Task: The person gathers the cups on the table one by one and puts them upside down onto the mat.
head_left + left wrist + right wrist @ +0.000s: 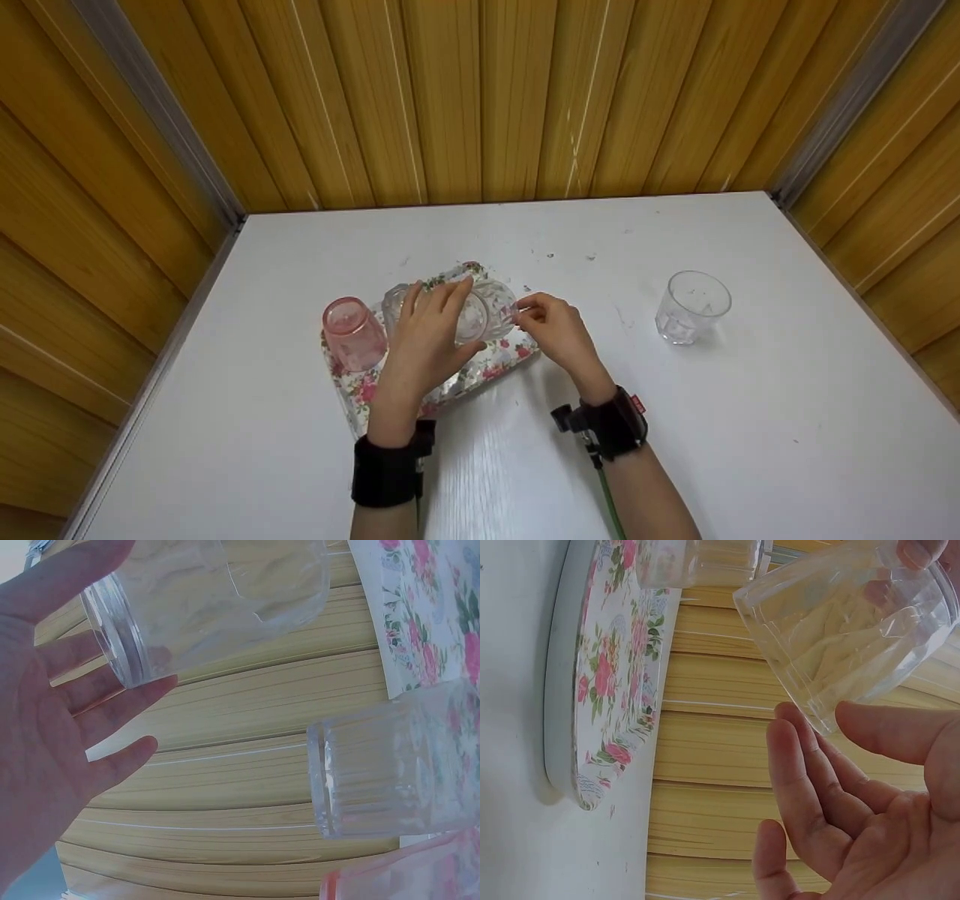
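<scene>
Over the flowered tray [487, 371], a clear drinking glass [491, 307] is held tilted, its rim downward and its thick base up. My left hand [426, 337] grips it around the base, thumb on one side and fingers on the other in the left wrist view. The right hand [559, 330] pinches its rim between thumb and fingertips, which the right wrist view shows. Another clear glass [390, 772] stands upside down on the tray, partly hidden by the left hand in the head view. Beside it stands an upturned pink glass [354, 337].
A faceted clear glass [691, 309] stands upright on the white table [772, 420], to the right of both hands. Wood-patterned panels [480, 105] close off the back and sides. Small dark specks lie behind the tray.
</scene>
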Available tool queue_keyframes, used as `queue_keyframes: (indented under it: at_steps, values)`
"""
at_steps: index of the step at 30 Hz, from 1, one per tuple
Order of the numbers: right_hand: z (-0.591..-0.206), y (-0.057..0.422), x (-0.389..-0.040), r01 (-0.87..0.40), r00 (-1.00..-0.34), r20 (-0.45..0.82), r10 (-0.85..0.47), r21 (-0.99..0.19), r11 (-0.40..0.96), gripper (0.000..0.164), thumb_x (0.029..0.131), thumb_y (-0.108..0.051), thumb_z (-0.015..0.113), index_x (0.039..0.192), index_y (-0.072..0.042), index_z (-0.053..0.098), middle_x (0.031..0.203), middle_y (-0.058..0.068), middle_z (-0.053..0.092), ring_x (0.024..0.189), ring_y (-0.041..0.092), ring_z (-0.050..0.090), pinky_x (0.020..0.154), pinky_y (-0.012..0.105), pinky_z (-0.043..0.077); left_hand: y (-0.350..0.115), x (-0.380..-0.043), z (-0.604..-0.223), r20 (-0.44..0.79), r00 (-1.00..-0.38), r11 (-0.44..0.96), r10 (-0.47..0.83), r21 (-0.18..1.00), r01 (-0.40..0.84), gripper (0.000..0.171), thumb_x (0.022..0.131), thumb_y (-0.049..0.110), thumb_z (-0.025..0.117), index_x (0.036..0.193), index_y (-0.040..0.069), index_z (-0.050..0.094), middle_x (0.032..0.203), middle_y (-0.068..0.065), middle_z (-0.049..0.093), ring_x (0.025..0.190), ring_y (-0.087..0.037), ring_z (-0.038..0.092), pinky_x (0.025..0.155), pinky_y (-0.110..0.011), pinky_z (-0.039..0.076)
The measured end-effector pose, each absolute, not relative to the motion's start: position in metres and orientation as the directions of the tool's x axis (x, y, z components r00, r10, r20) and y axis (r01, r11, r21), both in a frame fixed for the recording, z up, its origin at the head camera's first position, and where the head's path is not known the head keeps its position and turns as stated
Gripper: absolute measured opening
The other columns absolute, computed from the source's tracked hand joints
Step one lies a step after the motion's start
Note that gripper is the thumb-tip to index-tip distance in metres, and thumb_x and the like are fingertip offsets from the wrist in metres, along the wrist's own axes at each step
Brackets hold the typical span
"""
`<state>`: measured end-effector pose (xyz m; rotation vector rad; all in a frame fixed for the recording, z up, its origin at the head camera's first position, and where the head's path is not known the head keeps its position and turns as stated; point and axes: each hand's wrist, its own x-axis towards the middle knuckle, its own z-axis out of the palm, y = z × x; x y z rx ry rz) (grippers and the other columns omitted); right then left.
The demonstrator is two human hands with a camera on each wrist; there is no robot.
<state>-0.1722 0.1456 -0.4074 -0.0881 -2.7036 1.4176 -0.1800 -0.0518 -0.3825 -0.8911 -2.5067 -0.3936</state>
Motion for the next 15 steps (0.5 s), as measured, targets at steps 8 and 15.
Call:
queue_keyframes:
  at_steps: [8, 15]
  values:
    - [-0.4081, 0.1449, -0.1733, 0.016, -0.995, 0.044, 0.088, -0.81, 0.586, 0.025, 0.087, -0.02, 0.06, 0.107, -0.005, 0.064, 0.087, 0.008, 0.069, 0.077, 0.018, 0.064, 0.061, 0.028, 0.048, -0.0517, -0.1796, -0.3825, 0.501, -0.688, 0.752, 0.526, 0.104, 0.65, 0.081, 0.068, 0.04, 0.077, 0.134, 0.009, 0.041, 0.12, -0.009, 0.055, 0.111, -0.025, 0.052, 0.107, -0.047, 0.025]
    - [-0.4102, 0.1452, -0.1739, -0.001, -0.997, 0.047, 0.063, -0.804, 0.595, 0.025, 0.086, -0.017, 0.061, 0.108, -0.005, 0.064, 0.087, 0.005, 0.069, 0.081, 0.02, 0.065, 0.067, 0.033, 0.051, -0.0512, -0.1793, -0.3829, 0.521, -0.672, 0.748, 0.525, 0.094, 0.657, 0.08, 0.068, 0.041, 0.076, 0.134, 0.009, 0.042, 0.118, -0.009, 0.055, 0.109, -0.025, 0.053, 0.107, -0.047, 0.027]
